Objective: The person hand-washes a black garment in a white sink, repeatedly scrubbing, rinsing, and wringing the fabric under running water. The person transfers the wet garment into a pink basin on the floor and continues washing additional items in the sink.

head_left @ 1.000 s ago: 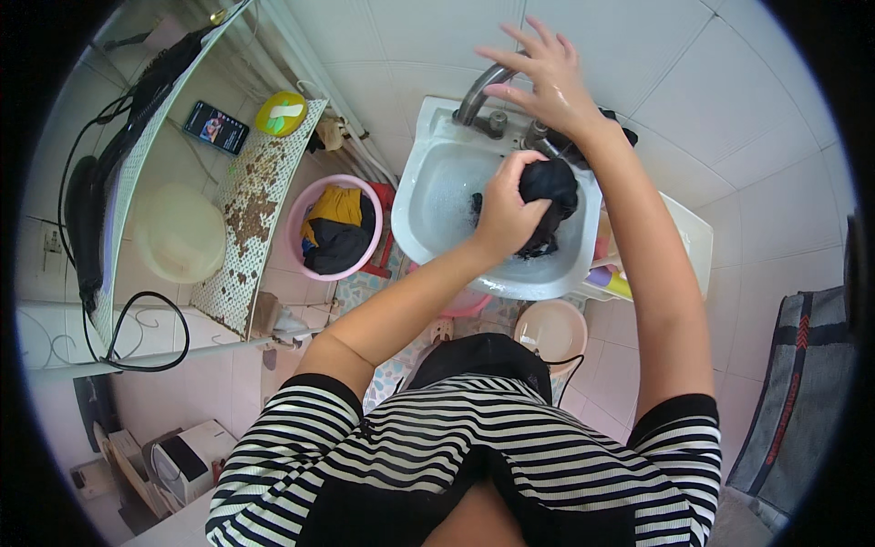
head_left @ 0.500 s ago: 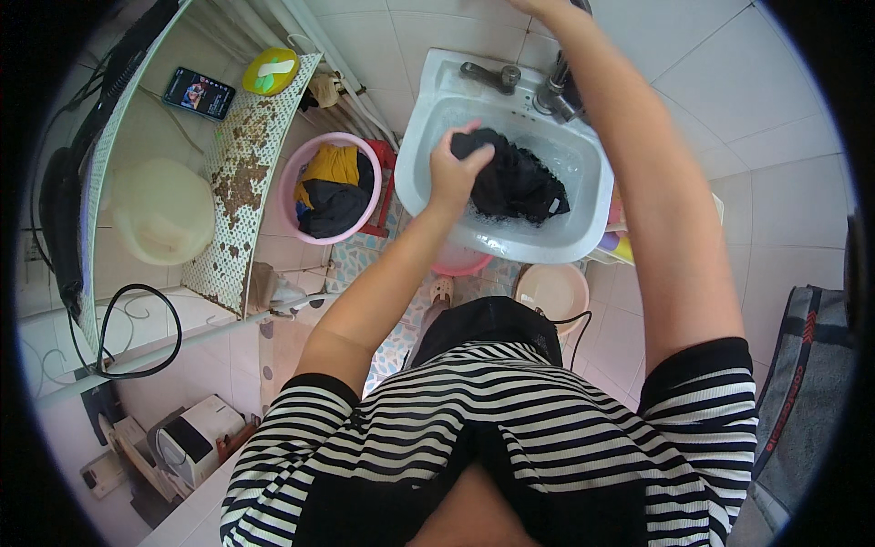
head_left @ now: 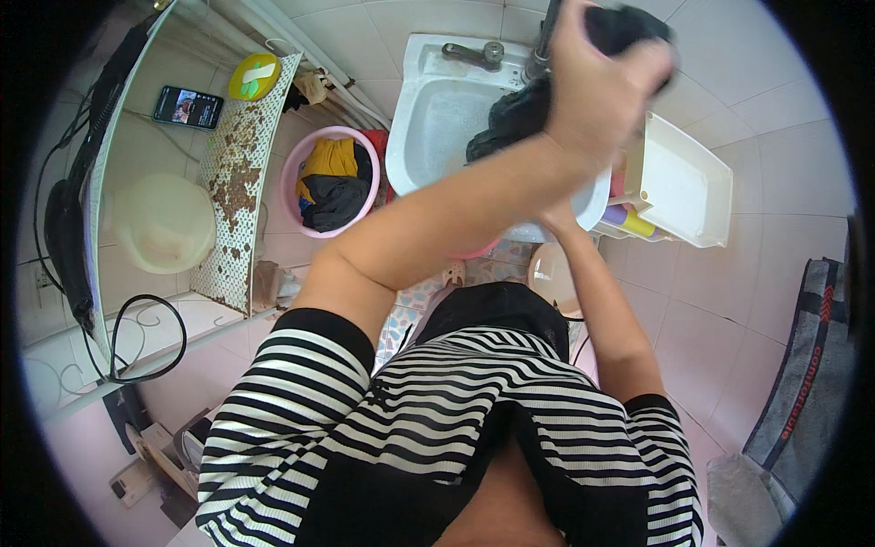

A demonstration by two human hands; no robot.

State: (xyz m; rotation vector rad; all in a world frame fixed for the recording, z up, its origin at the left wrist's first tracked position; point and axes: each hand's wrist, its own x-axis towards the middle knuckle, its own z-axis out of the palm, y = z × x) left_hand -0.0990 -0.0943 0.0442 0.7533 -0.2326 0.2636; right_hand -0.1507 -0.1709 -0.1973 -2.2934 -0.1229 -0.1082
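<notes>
My left hand (head_left: 602, 87) is raised at the upper right, above the sink's far right corner. Its fingers are closed on a wet-looking black garment (head_left: 515, 118), blurred at the top by motion. The cloth bunches above my fist and hangs behind my forearm, down into the white sink (head_left: 401, 150). Low at the sink's near right rim is my right hand (head_left: 560, 215); its fingers are hidden behind my left forearm. Beyond the cloth, the grey faucet (head_left: 538, 64) is partly covered.
A metal handle (head_left: 474, 55) sits on the sink's back ledge. Left of the sink stands a pink basin (head_left: 290, 196) of clothes. A rusty white shelf (head_left: 232, 219) holds a phone (head_left: 188, 108) and a yellow soap dish (head_left: 241, 87). At right is a cream plastic rack (head_left: 684, 182).
My left hand has swung up and right, lifting the black garment partly out of the sink. My right arm has come down from the upper right to the sink's near rim.
</notes>
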